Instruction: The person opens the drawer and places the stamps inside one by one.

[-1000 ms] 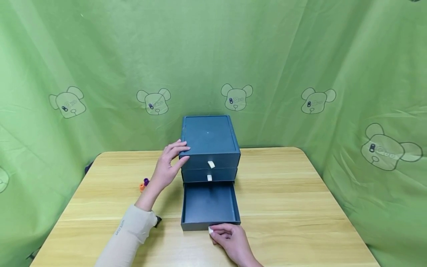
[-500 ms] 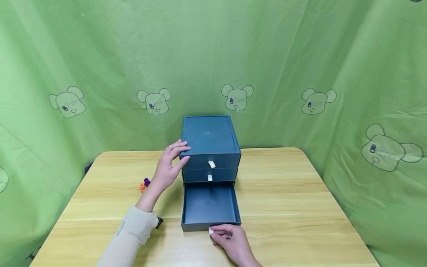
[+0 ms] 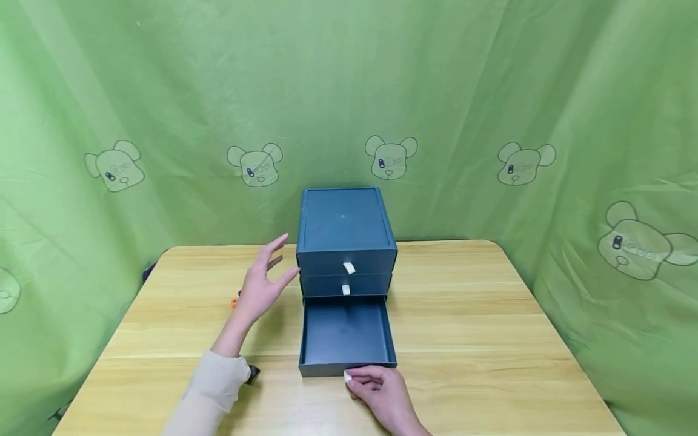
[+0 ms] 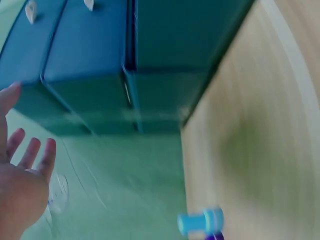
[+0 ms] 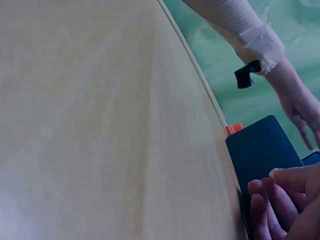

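Note:
A dark blue desktop drawer cabinet point(image 3: 346, 219) stands on the wooden table. Its bottom drawer point(image 3: 349, 336) is pulled out, with nothing visible inside; the two upper ones are closed. At the drawer's front, my right hand point(image 3: 382, 390) pinches a white pull tab point(image 3: 347, 376) between thumb and fingers. My left hand point(image 3: 260, 292) is raised beside the cabinet's left side, fingers spread, holding nothing. In the left wrist view, those fingers point(image 4: 46, 157) appear beside the cabinet. The right wrist view shows the drawer's dark front point(image 5: 262, 150) beyond the pinching fingers.
Partly hidden behind the left forearm, a small orange piece point(image 3: 234, 303) lies on the table point(image 3: 469, 327). The left wrist view shows a light blue piece point(image 4: 199, 221) and a purple one point(image 4: 215, 236). A green curtain point(image 3: 447, 91) surrounds the table.
My left hand has let go of the cabinet's upper left edge and drawn back slightly left and down. My right hand and the pulled-out drawer stay in place.

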Demonstrator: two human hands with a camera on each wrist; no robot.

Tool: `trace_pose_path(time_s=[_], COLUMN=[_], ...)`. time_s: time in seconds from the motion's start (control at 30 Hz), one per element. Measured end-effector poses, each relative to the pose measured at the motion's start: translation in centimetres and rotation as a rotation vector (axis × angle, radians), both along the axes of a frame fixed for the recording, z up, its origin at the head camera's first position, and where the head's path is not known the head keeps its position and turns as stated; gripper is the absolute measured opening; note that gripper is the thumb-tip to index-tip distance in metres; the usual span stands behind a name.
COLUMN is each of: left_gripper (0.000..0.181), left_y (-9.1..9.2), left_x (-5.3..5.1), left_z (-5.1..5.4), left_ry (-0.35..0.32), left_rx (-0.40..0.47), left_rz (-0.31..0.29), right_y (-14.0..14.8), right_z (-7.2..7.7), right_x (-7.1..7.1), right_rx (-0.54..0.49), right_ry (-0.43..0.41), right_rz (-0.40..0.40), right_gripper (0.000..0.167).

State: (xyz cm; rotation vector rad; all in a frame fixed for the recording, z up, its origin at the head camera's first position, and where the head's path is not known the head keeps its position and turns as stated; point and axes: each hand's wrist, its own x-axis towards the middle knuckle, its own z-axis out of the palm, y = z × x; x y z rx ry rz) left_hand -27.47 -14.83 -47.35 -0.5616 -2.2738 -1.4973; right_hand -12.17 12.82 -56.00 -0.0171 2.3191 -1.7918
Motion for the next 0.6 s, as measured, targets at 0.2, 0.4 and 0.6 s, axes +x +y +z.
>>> trace_pose_path(time_s=[0.2, 0.4, 0.6], left_gripper=[0.07, 0.063, 0.06], left_y=[-4.2, -7.9, -10.6], left_x=[-0.3, 0.3, 1.0], left_z=[-2.2, -4.5, -6.3], left_ry=[-0.045, -0.128, -0.229], left_rx=[-0.092, -0.184, -0.27], left_rz=[0.096, 0.16, 0.217], right_y=[0.0, 0.0, 0.0], right_z=[0.1, 0.2, 0.3], right_x=[0.0, 0.1, 0.1], right_rx=[-0.012, -0.022, -0.021], right_ry=[-0.016, -0.016, -0.013], right_rz=[-0.005, 0.0, 0.005], right_gripper=[0.023, 0.023, 0.023])
